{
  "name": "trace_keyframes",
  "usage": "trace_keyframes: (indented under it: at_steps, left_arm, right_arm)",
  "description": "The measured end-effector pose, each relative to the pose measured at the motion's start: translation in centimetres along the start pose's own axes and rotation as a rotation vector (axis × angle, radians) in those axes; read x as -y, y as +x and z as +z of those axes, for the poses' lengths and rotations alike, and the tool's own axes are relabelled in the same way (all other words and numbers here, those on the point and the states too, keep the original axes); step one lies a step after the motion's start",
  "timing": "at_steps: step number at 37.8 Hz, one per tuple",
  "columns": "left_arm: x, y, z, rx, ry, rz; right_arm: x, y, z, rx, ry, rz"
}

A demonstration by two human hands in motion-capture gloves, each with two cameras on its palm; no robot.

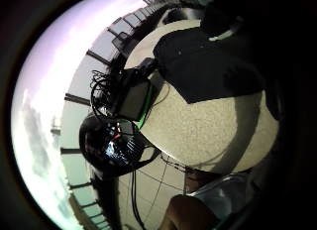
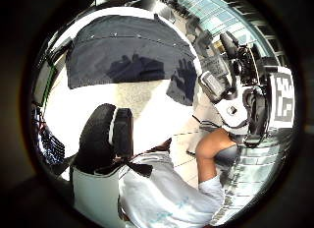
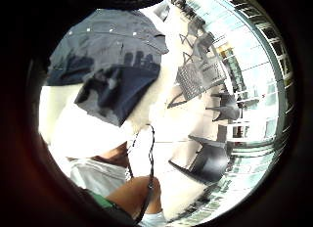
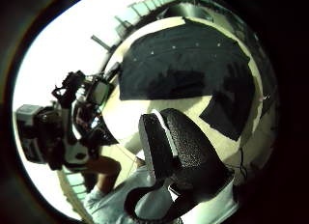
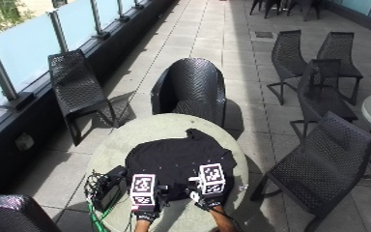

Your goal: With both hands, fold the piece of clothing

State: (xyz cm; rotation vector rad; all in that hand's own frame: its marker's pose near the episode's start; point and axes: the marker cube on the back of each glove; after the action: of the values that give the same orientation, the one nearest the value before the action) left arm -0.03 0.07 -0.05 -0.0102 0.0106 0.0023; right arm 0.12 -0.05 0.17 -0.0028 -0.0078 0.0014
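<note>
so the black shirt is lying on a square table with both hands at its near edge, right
Not quite: the table is round, as the outside view shows. The black shirt does lie on it, with the left hand and right hand at its near edge.

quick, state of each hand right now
left hand: cannot tell, above the black garment, fingers hidden
right hand: cannot tell, fingers hidden too
</note>
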Motion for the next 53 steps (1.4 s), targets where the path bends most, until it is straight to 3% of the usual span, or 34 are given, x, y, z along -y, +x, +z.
trace_keyframes:
  at_steps: [13,19,26,30,35,39,44,49,51,53]
  left_arm:
    - [0.4,0.4,1.3,-0.019,-0.041,0.032]
    - [0.2,0.9,0.9,-0.025,-0.041,0.044]
    - [0.3,0.2,1.6,0.0,-0.022,0.025]
    - [1.7,-0.9,4.9,0.018,-0.025,-0.011]
    - [3.6,-2.2,9.9,0.047,-0.128,-0.043]
    - [4.9,-2.9,13.3,0.053,-0.209,-0.031]
    - [7.3,-4.2,17.9,0.003,-0.268,0.01]
    - [7.4,-4.2,16.7,-0.006,-0.152,0.006]
    - [7.4,-4.2,15.8,0.022,-0.073,-0.005]
    - [7.4,-4.3,15.0,0.077,0.005,-0.008]
  right_arm:
    - [0.6,1.7,0.7,0.033,0.05,0.009]
    - [-1.1,1.6,-0.8,0.018,0.0,-0.004]
    - [-0.7,2.3,1.3,0.019,-0.012,-0.018]
    - [-0.2,3.1,4.4,0.002,-0.062,0.004]
    - [1.3,4.1,9.3,-0.019,-0.131,0.019]
    - [2.7,5.2,13.0,0.002,-0.19,0.023]
    - [2.9,6.0,14.3,0.048,-0.265,0.022]
    - [-1.6,4.6,7.5,0.132,-0.393,0.066]
    - [-1.4,4.8,7.4,0.144,-0.325,0.078]
    - [0.8,5.8,10.0,0.13,-0.169,0.072]
